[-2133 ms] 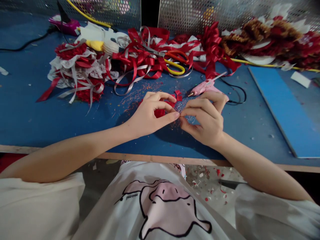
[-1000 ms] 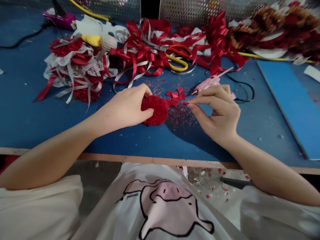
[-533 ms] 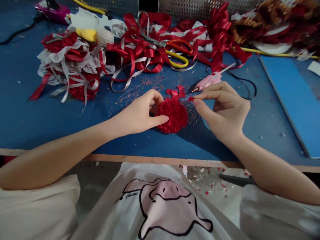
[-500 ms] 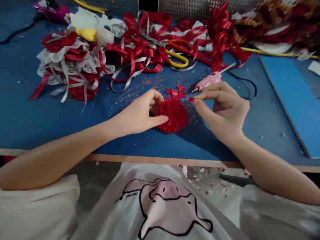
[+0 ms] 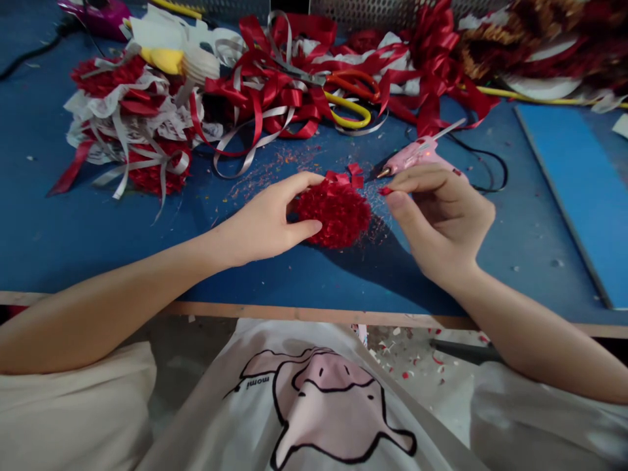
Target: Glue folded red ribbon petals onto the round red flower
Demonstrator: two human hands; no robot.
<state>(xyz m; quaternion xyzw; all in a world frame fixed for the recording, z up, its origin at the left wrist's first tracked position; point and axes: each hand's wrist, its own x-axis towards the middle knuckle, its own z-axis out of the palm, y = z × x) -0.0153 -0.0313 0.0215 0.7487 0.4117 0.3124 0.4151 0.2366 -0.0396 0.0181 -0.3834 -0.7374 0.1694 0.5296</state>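
A round, ruffled red pompom (image 5: 337,212) is gripped at its left side by my left hand (image 5: 272,216), thumb in front and fingers behind. Between the thumb and forefinger of my right hand (image 5: 441,219) is a small red ribbon piece (image 5: 384,191), held just right of the pompom and apart from it. Several cut red ribbon squares (image 5: 355,175) lie behind the pompom, partly hidden by it. Beyond my right fingers rests a pink glue gun (image 5: 415,156), its nozzle pointing left.
Scissors (image 5: 349,121) with orange and yellow handles lie on a heap of red ribbons (image 5: 299,118) at the back. To the left sits a pile of red and white lace trimmings (image 5: 140,111). A blue board (image 5: 579,196) lies at the right. Glitter scraps dot the blue table (image 5: 235,281).
My left hand has turned the pompom slightly and shifted it up, covering more of the ribbon squares. My right hand has moved a little to the right with its red piece.
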